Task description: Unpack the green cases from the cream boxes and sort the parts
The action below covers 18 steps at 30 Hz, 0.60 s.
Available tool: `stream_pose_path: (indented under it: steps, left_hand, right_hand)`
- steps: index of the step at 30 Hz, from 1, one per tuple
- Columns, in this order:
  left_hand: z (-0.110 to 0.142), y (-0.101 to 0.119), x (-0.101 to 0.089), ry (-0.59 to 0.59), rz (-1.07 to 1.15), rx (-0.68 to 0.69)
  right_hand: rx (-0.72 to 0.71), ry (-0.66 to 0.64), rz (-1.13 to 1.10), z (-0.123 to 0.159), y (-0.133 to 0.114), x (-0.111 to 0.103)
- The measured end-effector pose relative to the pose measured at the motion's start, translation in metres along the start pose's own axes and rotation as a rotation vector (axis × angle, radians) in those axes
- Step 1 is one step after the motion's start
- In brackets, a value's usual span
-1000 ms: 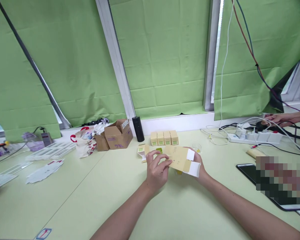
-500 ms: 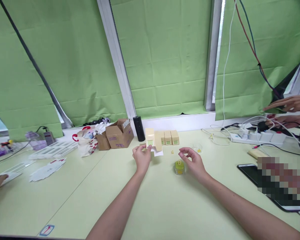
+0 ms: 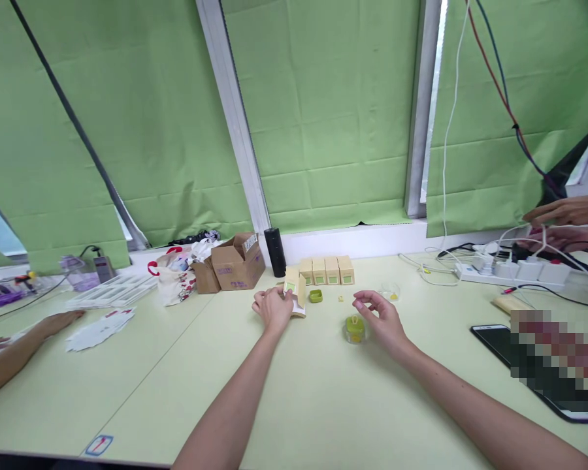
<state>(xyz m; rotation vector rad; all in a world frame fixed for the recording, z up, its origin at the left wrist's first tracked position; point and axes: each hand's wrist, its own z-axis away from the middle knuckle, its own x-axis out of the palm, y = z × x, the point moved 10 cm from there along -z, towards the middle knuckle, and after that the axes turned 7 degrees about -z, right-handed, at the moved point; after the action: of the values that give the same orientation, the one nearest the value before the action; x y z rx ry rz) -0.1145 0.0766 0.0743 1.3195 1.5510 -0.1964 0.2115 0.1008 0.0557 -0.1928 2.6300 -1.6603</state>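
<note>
My left hand point(image 3: 273, 308) is closed around a small cream carton point(image 3: 293, 292) with a green label, resting it on the pale green table point(image 3: 323, 405). My right hand point(image 3: 381, 316) hovers with loosely curled fingers just right of a small clear jar with green-yellow contents point(image 3: 354, 328); nothing shows in its grip. A green lid point(image 3: 315, 296) lies between the carton and a row of several finished cream boxes point(image 3: 326, 269) by the sill.
A black cylinder point(image 3: 275, 252) and brown cardboard boxes point(image 3: 236, 264) stand at the back left. White trays and flat sheets point(image 3: 102, 313) lie at left near another person's arm point(image 3: 14, 349). A power strip with cables point(image 3: 509, 269), other hands point(image 3: 566, 219) and a phone point(image 3: 500, 339) are at right.
The flat cardboard that both hands held a second ago is now a folded carton in my left hand, set down near the row. My right hand let go and moved beside the jar.
</note>
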Motion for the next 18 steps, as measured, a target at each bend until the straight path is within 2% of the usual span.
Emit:
stream_pose_path:
  steps: [6, 14, 18]
  left_hand:
    - [0.001, 0.001, -0.002, -0.001, -0.064, 0.060]
    - [0.005, 0.006, -0.005, 0.069, -0.160, 0.110]
    - [0.008, 0.013, -0.003, 0.078, -0.181, 0.181]
  right_hand:
    - [0.016, -0.009, 0.009, 0.000, 0.003, -0.001]
    - [0.029, -0.017, 0.018, -0.001, 0.009, -0.001]
    - [0.038, -0.009, 0.023, -0.001, 0.008, -0.002]
